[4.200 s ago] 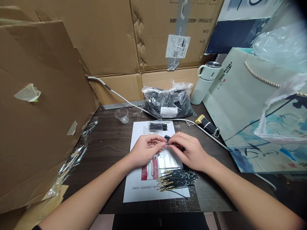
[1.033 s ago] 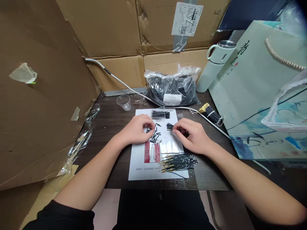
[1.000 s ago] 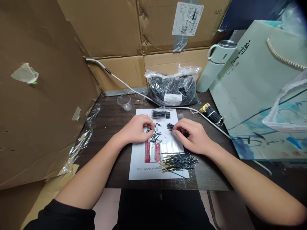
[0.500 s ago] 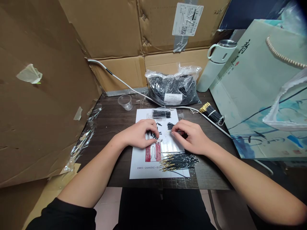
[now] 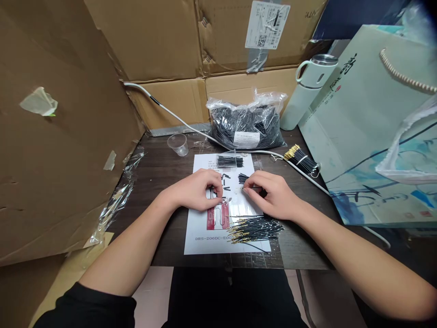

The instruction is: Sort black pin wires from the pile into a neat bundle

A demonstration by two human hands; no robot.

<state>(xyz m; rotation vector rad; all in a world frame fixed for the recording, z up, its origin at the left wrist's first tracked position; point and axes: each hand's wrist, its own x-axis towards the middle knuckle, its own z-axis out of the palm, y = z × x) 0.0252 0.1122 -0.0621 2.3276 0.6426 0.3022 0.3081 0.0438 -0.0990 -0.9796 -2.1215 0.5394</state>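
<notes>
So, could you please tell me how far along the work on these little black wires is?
Done, it seems: one banded bundle of wires lies by the white cable. In hand: the right hand pinches a thin wire, and the left hand rests on the small black sleeves. Left: a loose pile of wires on the paper sheet, and a full bag.

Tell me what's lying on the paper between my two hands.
Head view: between the left hand and right hand, a few loose short black tube pieces lie on the white sheet.
</notes>
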